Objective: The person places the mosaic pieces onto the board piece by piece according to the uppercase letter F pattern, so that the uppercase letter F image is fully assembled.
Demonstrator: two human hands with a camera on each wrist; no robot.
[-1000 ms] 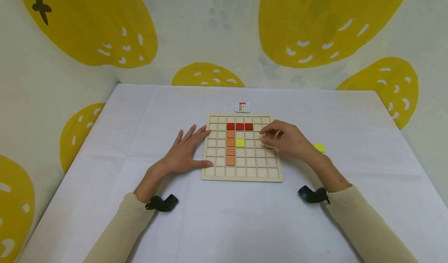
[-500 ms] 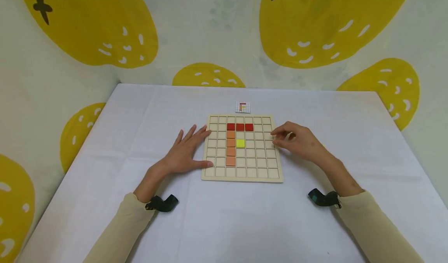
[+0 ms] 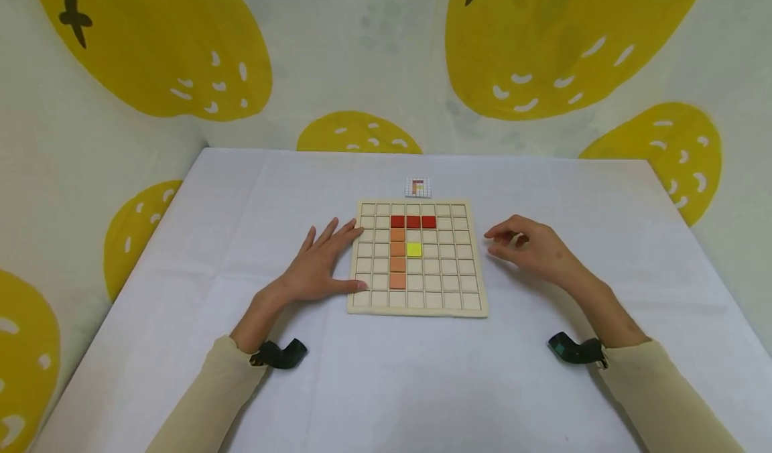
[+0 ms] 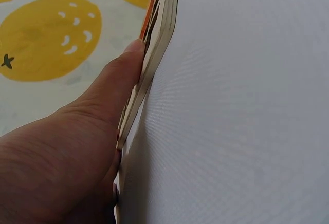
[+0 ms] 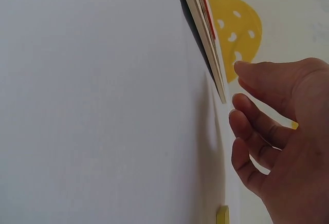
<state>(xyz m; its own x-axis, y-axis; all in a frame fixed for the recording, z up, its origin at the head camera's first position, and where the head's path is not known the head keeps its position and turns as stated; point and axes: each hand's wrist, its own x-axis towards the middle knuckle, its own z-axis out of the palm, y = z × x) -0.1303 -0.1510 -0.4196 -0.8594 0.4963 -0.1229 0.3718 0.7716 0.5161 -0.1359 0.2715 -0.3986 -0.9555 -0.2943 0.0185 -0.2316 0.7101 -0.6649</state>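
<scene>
A wooden grid board (image 3: 416, 314) lies flat on the table, with three red tiles (image 3: 413, 222) in a row. Several orange tiles (image 3: 397, 248) run down one column, and a yellow tile (image 3: 414, 249) sits beside them. My left hand (image 3: 317, 265) rests on the board's left edge, fingers spread, thumb on the lower left corner. Just off the right edge, my right hand (image 3: 533, 246) hovers with fingers loosely bent and nothing between thumb and fingertips. Another yellow tile (image 5: 222, 215) shows low in the right wrist view; in the head view it is hidden behind the right hand.
A small printed pattern card (image 3: 418, 187) lies behind the board. White cloth (image 3: 416, 386) covers the table. Fabric with yellow fruit shapes (image 3: 579, 44) hangs behind and at the left.
My right hand has moved right, from over the board's right columns to beyond its edge, and now covers the loose yellow tile. The left hand stays in place.
</scene>
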